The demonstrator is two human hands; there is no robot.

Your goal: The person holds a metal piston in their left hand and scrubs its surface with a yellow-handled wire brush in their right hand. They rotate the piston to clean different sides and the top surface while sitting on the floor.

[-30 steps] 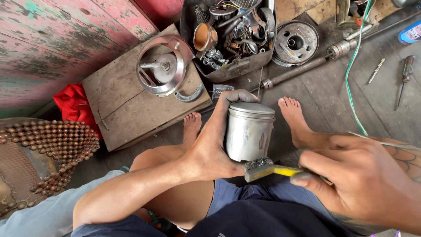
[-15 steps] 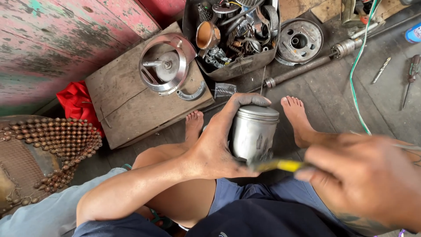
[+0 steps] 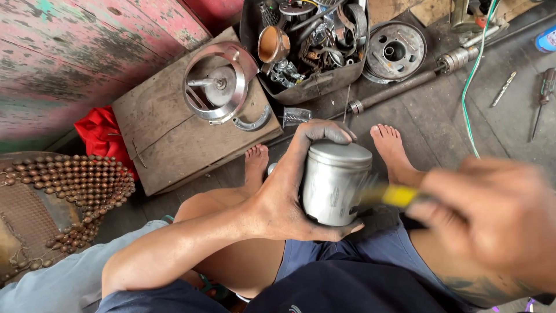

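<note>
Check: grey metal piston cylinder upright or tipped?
Upright: grey metal piston cylinder has its flat crown facing up, gripped by the left hand.

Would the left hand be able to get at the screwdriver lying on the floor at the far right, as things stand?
Probably not: the left hand is wrapped around the metal cylinder, and the screwdriver lies beyond the right hand.

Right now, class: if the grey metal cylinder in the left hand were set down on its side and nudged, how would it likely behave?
The metal cylinder looks rigid and smooth-walled, so it would probably roll freely. Upright on its flat top it seems stable. Its dusty sheen suggests a slippery grip; the left hand wraps it firmly.
</note>
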